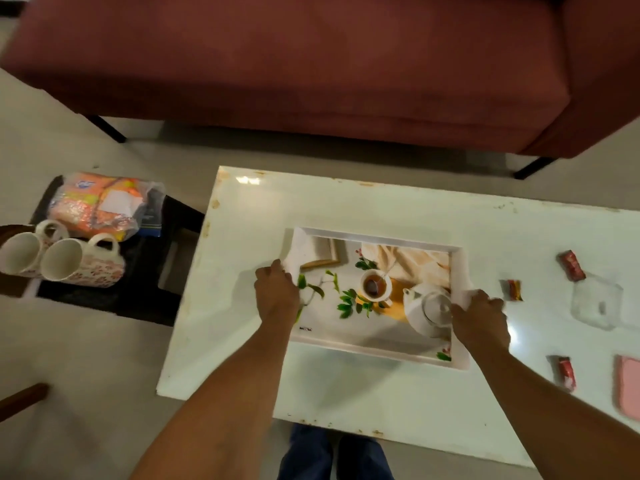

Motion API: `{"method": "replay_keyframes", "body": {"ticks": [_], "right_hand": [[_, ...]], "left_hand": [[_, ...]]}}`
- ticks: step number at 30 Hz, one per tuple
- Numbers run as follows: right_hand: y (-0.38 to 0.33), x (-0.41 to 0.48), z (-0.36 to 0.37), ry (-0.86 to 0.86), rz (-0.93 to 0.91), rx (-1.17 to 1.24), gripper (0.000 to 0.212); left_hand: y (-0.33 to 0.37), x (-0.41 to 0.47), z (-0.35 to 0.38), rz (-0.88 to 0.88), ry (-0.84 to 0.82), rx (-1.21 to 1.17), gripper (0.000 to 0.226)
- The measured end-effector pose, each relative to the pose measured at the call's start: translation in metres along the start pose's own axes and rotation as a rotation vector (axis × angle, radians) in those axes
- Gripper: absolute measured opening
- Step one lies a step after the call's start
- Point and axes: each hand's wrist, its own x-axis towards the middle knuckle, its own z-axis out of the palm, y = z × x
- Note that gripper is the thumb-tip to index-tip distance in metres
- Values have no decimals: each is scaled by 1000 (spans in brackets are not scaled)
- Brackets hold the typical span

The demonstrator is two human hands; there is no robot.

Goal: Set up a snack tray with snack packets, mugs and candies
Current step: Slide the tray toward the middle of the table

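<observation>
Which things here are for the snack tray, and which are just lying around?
For the job: tray, two mugs, bag of snack packets, three wrapped candies.
Just lying about: clear dish, pink pad, sofa.

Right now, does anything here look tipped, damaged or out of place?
Yes. The two white floral ceramic mugs lie on their sides on the black stool at left, not upright. The glossy white table has brownish chipped spots along its rim. Nothing looks spilled.
</observation>
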Motion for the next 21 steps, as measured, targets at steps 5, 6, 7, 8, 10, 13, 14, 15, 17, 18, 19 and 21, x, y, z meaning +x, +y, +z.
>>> {"method": "replay_keyframes", "body": {"ticks": [5, 6, 7, 8, 10, 13, 14, 15, 17, 18, 19, 21], "right_hand": [[-44, -16, -25, 186, -204, -123, 50], [-61, -20, -33, 191, -272, -119, 49], [-85, -27, -42, 178, -349, -100, 49], [-110, -37, -51, 160, -419, -74, 48], [-164, -62, -64, 101, -529, 15, 45], [-239, -105, -66, -21, -662, 125, 43], [-262, -120, -63, -64, -697, 152, 43], [-286, -135, -59, -101, -728, 177, 43], [-328, -163, -47, -164, -776, 212, 43], [-348, -178, -38, -193, -793, 227, 43], [-367, -191, -26, -219, -796, 244, 43], [-399, -213, -3, -267, -781, 274, 42]], "left_hand": [[15, -7, -65, 49, 95, 4, 47], [19, -7, -82, 62, 127, -12, 46], [22, -6, -105, 72, 171, -28, 45], [23, -6, -128, 84, 209, -38, 45], [22, -5, -174, 106, 282, -68, 42], [7, 5, -233, 114, 383, -114, 35], [-2, 9, -250, 111, 407, -126, 34], [-13, 13, -266, 110, 424, -132, 34], [-36, 23, -294, 96, 436, -130, 36], [-51, 29, -305, 78, 428, -118, 39], [-66, 37, -315, 61, 413, -101, 42], [-95, 57, -328, 28, 355, -63, 48]]}}
